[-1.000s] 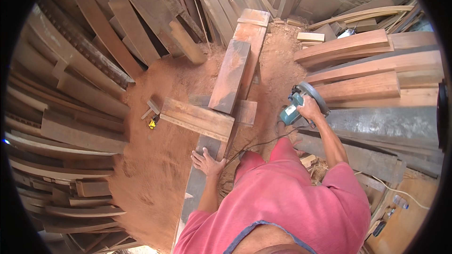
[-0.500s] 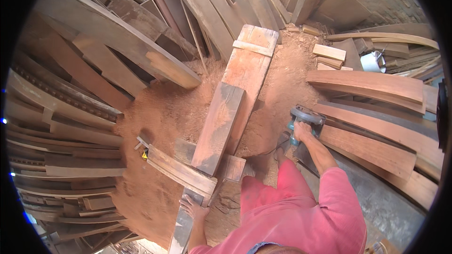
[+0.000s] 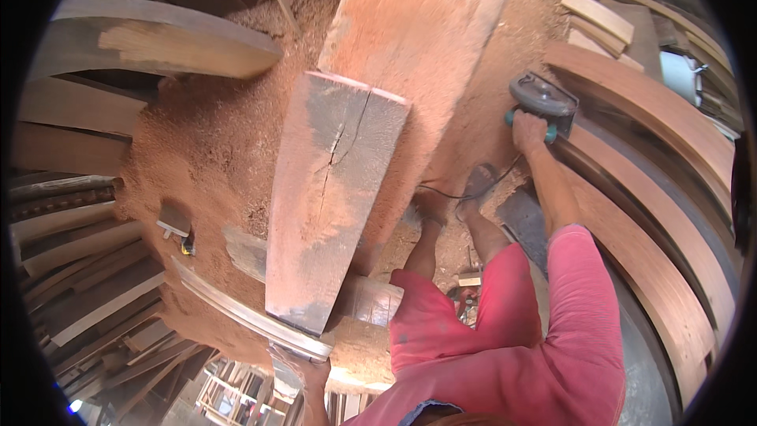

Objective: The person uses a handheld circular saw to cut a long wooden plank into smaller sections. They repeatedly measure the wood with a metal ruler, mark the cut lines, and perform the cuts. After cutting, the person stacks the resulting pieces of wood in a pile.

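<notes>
The curved stack of planks (image 3: 623, 248) takes up the most room, filling the side from two to four o'clock. At twelve o'clock a wide board (image 3: 418, 24), dusted orange with sawdust, runs out past the upper edge. On it lies the cracked plank (image 3: 327, 197), just left of centre and reaching from eleven to seven o'clock, with a dark split running lengthwise from near its far end. At seven o'clock the narrow board (image 3: 244, 312) slants across, its end just by the plank's near end.

The circular saw (image 3: 542, 95) is out at two o'clock, well apart from the cracked plank; the right hand (image 3: 531, 134) is closed firmly round its teal handle. Beyond it, also near two o'clock, stands a pale bucket (image 3: 680, 77). The left hand (image 3: 302, 367) is at seven o'clock by the narrow board's end; it is foreshortened there, so I can't tell whether it grips or merely rests. The dark cord (image 3: 457, 197) loops past the feet towards three o'clock.

This looks like a positioning step, the saw kept aside while the other hand tends the timber. Any move towards a cut calls for steady wood, a free-running cord and left fingers clear of the blade.
</notes>
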`<state>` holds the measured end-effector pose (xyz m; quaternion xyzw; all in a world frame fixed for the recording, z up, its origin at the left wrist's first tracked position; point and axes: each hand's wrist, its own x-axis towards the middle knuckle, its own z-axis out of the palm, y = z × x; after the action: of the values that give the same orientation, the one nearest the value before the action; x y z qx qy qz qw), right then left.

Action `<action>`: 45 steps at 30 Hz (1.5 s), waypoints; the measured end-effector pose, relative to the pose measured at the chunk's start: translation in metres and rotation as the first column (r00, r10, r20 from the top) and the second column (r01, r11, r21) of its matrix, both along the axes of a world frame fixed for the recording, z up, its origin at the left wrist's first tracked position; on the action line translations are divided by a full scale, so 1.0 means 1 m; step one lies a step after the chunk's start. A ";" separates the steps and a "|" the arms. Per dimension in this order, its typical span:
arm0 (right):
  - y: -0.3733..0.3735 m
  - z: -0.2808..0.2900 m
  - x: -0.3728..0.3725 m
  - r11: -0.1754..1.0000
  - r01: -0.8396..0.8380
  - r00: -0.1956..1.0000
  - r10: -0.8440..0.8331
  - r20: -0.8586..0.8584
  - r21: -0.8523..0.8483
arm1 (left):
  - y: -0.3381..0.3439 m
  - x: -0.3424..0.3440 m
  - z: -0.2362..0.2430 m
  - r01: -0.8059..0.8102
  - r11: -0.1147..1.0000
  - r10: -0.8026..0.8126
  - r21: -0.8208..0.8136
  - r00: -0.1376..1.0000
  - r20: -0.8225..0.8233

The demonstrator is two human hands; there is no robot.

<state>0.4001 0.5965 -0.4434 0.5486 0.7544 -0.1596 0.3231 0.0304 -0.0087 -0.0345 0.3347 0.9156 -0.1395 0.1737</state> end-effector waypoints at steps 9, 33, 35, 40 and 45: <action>-0.101 -0.123 -0.010 0.980 -0.201 0.976 0.200 -0.084 -0.001 | 0.013 -0.004 -0.002 0.080 0.996 -0.079 -0.047 0.997 0.024; -0.200 0.243 -0.094 0.858 0.318 0.725 -0.495 -0.479 -0.403 | -0.010 -0.048 0.025 -0.413 0.902 0.323 0.127 0.840 0.436; -0.200 0.277 -0.103 0.859 0.330 0.693 -0.502 -0.518 -0.391 | 0.022 -0.064 0.042 -0.365 0.841 0.245 0.399 0.915 0.321; -0.190 0.306 -0.115 0.874 0.267 0.716 -0.462 -0.523 -0.407 | 0.216 -0.081 0.040 0.176 0.749 -0.164 0.639 0.983 -0.079; -0.195 0.347 -0.125 0.858 0.316 0.640 -0.508 -0.576 -0.406 | 0.358 -0.038 0.033 0.318 0.900 -0.370 0.299 0.919 0.139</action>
<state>0.2746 0.4015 -0.0962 0.5643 0.6430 -0.5145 0.0579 -0.0075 0.3498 -0.0015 0.5242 0.8309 -0.0090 0.1864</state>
